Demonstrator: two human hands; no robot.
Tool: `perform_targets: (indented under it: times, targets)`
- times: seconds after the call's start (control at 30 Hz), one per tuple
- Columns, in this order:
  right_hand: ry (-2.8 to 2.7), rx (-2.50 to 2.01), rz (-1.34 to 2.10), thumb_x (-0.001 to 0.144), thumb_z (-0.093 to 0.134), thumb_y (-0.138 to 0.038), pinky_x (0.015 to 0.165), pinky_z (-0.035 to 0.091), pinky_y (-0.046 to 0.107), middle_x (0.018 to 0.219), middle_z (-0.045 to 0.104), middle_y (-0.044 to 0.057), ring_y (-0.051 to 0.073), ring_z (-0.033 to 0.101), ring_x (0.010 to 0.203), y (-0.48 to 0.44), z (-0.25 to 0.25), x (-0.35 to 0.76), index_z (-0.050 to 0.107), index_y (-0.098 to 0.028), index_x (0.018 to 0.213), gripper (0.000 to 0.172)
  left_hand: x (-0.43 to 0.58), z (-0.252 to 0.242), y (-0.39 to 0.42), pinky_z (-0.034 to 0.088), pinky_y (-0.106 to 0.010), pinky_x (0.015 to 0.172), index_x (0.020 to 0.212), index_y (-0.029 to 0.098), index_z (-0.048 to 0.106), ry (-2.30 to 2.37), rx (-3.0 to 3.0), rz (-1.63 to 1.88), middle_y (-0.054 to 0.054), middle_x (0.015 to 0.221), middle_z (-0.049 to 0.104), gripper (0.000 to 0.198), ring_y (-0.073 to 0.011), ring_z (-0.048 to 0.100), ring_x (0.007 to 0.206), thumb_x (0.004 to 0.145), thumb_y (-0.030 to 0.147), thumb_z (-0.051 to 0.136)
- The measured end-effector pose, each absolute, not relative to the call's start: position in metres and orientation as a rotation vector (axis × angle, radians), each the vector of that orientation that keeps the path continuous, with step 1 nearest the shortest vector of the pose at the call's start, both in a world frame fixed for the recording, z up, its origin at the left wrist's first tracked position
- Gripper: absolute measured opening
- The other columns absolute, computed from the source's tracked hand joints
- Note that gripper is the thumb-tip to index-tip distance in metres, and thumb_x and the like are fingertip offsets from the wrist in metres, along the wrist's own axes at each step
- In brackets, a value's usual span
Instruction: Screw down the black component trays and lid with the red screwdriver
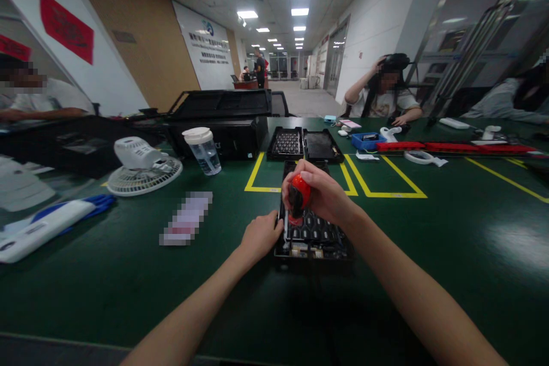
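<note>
In the head view, a black rectangular case point(315, 260) sits on the green table in front of me. Its inside shows rows of dark rounded cells and some small parts along the near edge. My right hand point(328, 191) is closed around the red and black handle of a screwdriver point(301, 186), held upright over the left part of the case. Its tip is hard to make out. My left hand point(261, 235) grips the case's left edge, thumb against the rim and the other fingers partly hidden.
Two black trays point(322, 146) lie beyond the case, near yellow tape lines point(262, 189). To the left are a pixelated flat item point(186, 220), a lidded bottle point(202, 151) and a white fan point(144, 174). A blue box point(368, 140) is at the right. Across the table sits a person point(381, 91).
</note>
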State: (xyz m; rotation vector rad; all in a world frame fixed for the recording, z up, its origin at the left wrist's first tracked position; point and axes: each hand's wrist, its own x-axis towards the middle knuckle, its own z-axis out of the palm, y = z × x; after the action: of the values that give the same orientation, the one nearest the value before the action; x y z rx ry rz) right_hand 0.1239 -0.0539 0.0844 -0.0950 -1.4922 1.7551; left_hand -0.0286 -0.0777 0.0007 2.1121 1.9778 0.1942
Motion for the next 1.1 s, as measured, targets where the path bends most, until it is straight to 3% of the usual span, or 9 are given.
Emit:
perform_targets:
  times: [1.1]
  targets:
    - [-1.532, -0.129, 1.707, 0.086, 0.045, -0.028, 0.059, 0.047, 0.027, 0.079, 0.061, 0.002, 0.014, 0.062, 0.066, -0.0552, 0.0841, 0.125, 0.04, -0.018, 0.08, 0.013, -0.0256, 0.0065, -0.0794, 0.043, -0.031, 0.079, 0.106, 0.021, 0.055, 2.002, 2.096, 0.143, -0.009, 0.1, 0.066, 0.029, -0.0228, 0.061, 0.094, 0.089, 0.035, 0.035]
